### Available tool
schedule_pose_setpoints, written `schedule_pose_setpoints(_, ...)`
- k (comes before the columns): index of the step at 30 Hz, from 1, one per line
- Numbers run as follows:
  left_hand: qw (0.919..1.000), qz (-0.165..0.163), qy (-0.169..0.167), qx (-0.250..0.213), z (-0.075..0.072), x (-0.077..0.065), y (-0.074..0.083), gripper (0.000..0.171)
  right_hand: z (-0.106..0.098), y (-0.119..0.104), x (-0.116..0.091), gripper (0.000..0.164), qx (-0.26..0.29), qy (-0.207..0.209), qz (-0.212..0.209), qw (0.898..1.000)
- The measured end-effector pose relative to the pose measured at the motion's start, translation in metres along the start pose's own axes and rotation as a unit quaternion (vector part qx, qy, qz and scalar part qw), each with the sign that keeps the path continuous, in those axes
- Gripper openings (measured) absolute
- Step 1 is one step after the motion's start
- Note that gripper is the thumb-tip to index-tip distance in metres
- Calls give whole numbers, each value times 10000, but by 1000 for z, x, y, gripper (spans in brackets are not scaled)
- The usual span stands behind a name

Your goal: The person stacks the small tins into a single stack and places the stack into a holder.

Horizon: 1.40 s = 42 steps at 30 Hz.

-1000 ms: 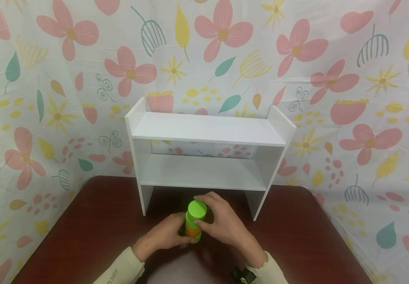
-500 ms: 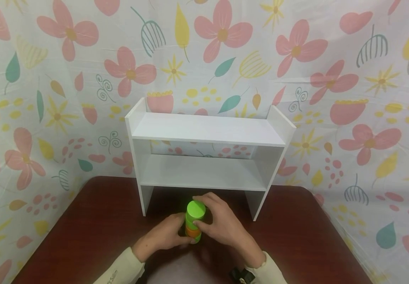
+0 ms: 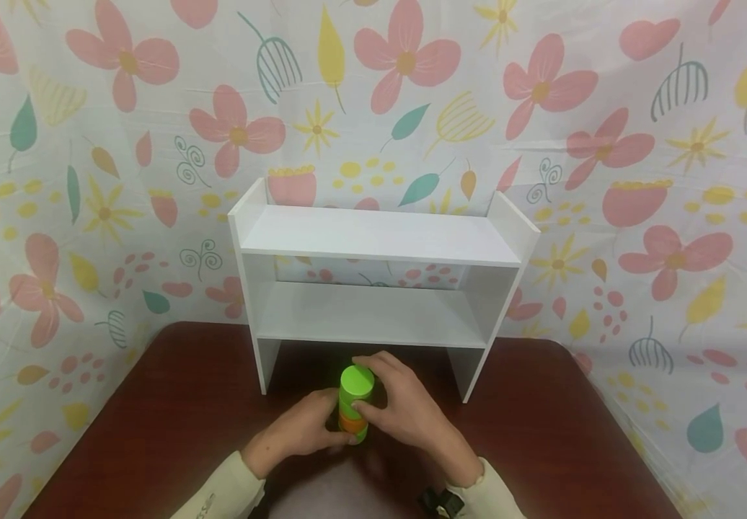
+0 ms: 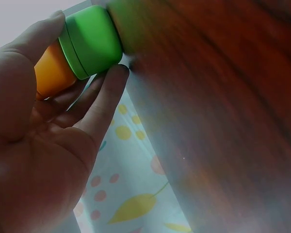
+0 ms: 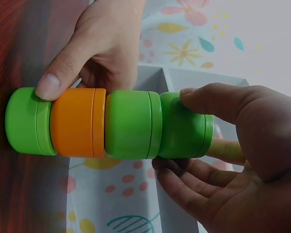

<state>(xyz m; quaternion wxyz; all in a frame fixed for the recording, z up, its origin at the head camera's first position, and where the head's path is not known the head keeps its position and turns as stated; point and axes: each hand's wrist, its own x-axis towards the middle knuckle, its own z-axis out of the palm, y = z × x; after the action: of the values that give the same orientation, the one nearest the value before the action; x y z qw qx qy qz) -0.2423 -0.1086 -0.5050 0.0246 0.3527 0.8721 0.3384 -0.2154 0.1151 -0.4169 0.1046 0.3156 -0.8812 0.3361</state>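
Several small round lidded jars stand in an upright stack in front of the shelf. From the table up come a bottom green jar [image 5: 24,121], an orange jar [image 5: 72,124], another green jar [image 5: 128,126] and a top green jar [image 3: 357,380]. My left hand [image 3: 302,427] holds the stack low down, its thumb at the joint between the bottom green jar and the orange one. With thumb and fingers on either side, my right hand [image 3: 412,404] grips the top green jar. That jar sits nearly in line over the one below.
Behind the hands a white two-tier shelf [image 3: 373,310] stands on the dark red-brown table [image 3: 172,404]. Its side panels reach down to the tabletop on both sides of the stack. A floral-patterned cloth [image 3: 373,94] hangs behind and around the table.
The top green jar has shifted slightly left, with my right hand, into closer line with the stack. My left hand has stayed in place.
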Motion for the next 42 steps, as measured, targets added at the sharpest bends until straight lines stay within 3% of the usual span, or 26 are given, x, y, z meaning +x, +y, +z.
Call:
schedule_pose_setpoints(30, 10000, 32, 13, 1, 0, 0, 0, 49, 1, 2, -1, 64, -72, 87, -180, 9998)
schedule_pose_setpoints(42, 10000, 15, -8, -23, 0, 0, 0, 51, -1, 2, -2, 65, 35, 53, 15, 10000)
